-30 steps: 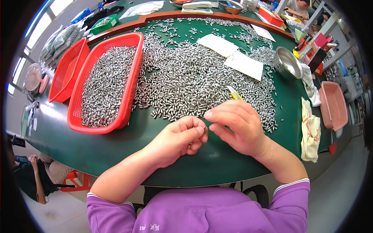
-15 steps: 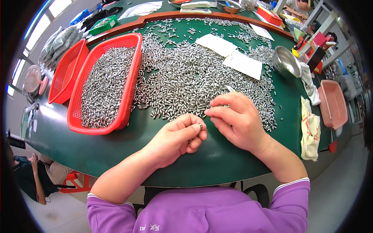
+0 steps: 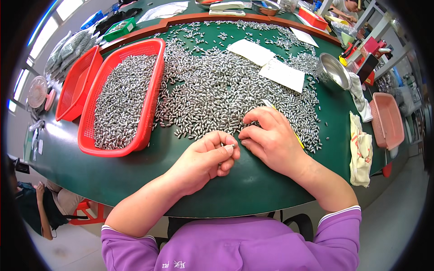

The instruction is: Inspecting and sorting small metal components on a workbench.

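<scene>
At a green work table (image 3: 253, 189), a small silver metal piece (image 3: 229, 147) is pinched between thumb and forefinger of the left hand (image 3: 203, 160), whose other fingers are curled in against the palm. The piece is held just above the table's bare near edge, at the front of a wide spread of loose silver metal pieces (image 3: 226, 86) that covers most of the tabletop. The right hand (image 3: 271, 140) is laid just beside the left, fingertips bent down onto the near fringe of that spread and nearly touching the pinched piece; a yellow tool (image 3: 299, 141) is seen running under this hand, but whether it is gripped cannot be told. To the left, a red mesh basket (image 3: 149, 117) is filled with more of the same pieces, and a second red basket (image 3: 72, 90) is set beside it at the table's edge. Two white paper sheets (image 3: 271, 63) are laid on top of the spread farther back. At right, a round steel bowl (image 3: 334, 72), a pale cloth (image 3: 360, 153) and a pink tray (image 3: 387, 122) are ranged along the rim. Purple sleeves (image 3: 343, 226) are worn on both arms.
</scene>
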A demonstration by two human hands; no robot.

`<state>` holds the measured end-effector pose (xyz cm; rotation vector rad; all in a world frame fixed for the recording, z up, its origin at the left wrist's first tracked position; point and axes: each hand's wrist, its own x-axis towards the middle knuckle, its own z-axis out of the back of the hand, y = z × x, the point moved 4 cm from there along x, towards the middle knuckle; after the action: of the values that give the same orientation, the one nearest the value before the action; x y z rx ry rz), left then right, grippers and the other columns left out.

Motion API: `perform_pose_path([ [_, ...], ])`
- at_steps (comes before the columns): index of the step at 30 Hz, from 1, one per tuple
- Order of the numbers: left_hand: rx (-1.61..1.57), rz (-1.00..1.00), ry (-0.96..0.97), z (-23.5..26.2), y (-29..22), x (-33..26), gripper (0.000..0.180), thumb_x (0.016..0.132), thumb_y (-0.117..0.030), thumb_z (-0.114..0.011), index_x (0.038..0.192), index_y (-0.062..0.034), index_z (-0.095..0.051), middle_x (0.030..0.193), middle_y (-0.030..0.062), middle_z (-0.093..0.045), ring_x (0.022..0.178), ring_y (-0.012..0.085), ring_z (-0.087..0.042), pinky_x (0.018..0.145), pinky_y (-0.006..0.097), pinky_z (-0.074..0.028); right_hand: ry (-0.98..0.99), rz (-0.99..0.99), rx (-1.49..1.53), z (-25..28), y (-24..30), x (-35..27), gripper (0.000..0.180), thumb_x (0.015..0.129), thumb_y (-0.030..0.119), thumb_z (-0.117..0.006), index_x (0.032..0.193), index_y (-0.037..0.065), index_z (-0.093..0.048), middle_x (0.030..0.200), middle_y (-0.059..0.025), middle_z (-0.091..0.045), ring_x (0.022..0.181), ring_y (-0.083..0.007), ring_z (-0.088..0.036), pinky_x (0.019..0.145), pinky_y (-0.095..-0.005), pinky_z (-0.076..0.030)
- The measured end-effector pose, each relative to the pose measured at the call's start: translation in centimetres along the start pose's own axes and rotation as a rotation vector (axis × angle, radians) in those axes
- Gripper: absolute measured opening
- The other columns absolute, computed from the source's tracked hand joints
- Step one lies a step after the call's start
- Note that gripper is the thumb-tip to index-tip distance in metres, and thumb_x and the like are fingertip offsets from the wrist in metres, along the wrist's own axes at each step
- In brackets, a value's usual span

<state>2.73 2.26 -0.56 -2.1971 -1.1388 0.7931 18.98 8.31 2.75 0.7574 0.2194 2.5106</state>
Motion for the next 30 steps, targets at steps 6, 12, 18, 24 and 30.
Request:
perform_pose_path([
  [6,0.008,0.011,-0.099,0.4,-0.1,-0.1,0.016,0.098,-0.014,-0.057,0.112,-0.0072,-0.051,0.097,0.0027,-0.059,0.073,0.0081,-0.049,0.066,0.024,-0.04,0.006,-0.07,0.159,0.3,-0.1,0.1,0.015,0.076,0.01,-0.075,0.089,0.01,-0.067,0.102,-0.0057,-0.058,0.099,-0.0264,-0.058,0.091,-0.0407,-0.045],
  [12,0.052,0.079,-0.021,0.1,0.2,0.0,0.016,0.099,-0.015,-0.056,0.112,-0.0078,-0.052,0.098,0.0044,-0.06,0.071,0.0076,-0.048,0.062,0.023,-0.039,-0.006,-0.105,0.51,0.8,0.2,0.2,0.014,0.079,0.008,-0.076,0.092,0.011,-0.072,0.099,-0.0044,-0.059,0.095,-0.0205,-0.058,0.085,-0.034,-0.047],
  [18,0.167,0.067,-0.027,-0.1,0.2,0.1,0.016,0.098,-0.014,-0.058,0.112,-0.0079,-0.052,0.096,0.0039,-0.06,0.069,0.0068,-0.048,0.06,0.022,-0.038,-0.017,-0.046,0.526,0.3,0.1,0.0,0.017,0.079,0.011,-0.077,0.095,0.012,-0.072,0.097,-0.0045,-0.06,0.092,-0.0228,-0.059,0.082,-0.0354,-0.049],
  [24,0.095,0.061,-0.024,0.1,0.2,0.1,0.012,0.1,-0.015,-0.056,0.107,-0.0064,-0.052,0.094,0.0022,-0.06,0.069,0.0067,-0.049,0.06,0.021,-0.039,-0.117,-0.008,0.425,1.0,0.6,0.3,0.016,0.079,0.01,-0.077,0.094,0.011,-0.072,0.094,-0.0041,-0.061,0.087,-0.023,-0.06,0.076,-0.0343,-0.05],
  [30,0.08,0.042,-0.008,0.1,0.2,0.1,0.016,0.102,-0.018,-0.053,0.112,-0.0061,-0.053,0.095,0.0042,-0.059,0.068,0.0068,-0.046,0.059,0.021,-0.037,-0.176,0.098,0.36,1.3,0.8,0.3,0.018,0.077,0.008,-0.077,0.094,0.01,-0.071,0.092,-0.0038,-0.06,0.083,-0.0222,-0.061,0.071,-0.0344,-0.05],
])
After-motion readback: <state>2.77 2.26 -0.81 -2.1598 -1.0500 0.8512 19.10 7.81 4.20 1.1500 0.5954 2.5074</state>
